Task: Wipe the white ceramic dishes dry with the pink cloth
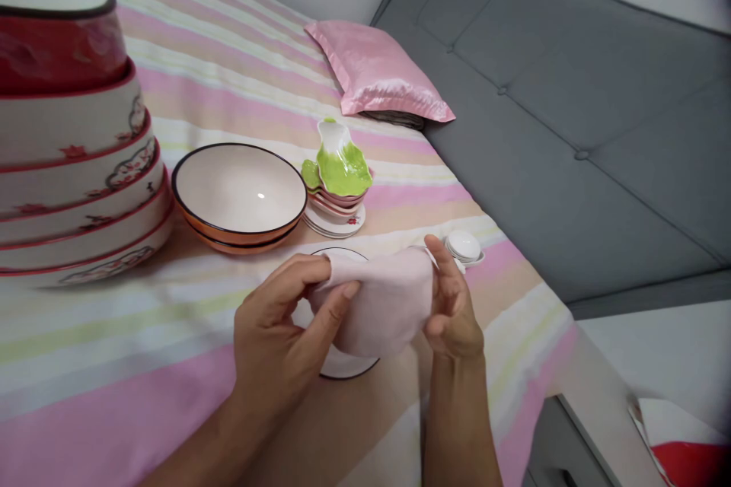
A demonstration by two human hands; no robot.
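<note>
A pale pink cloth [388, 304] is stretched between my two hands above the bed. My left hand [285, 327] pinches its left edge, thumb in front and fingers curled behind. At the cloth's right edge is my right hand [454, 312], index finger pointing up and thumb bent against the edge; its other fingers are partly hidden. Whether something lies behind the cloth I cannot tell. Below it, a white plate with a thin black rim [348, 367] lies on the striped bedspread, mostly covered from view.
Stacked red and white bowls [74, 190] rise at the left. Beside them sit orange bowls with white insides [240, 190], then a pile of small dishes topped by a green leaf-shaped one [343, 167]. Small white dishes [464, 246] stand right. Behind are a pink pillow [382, 72] and grey headboard [548, 106].
</note>
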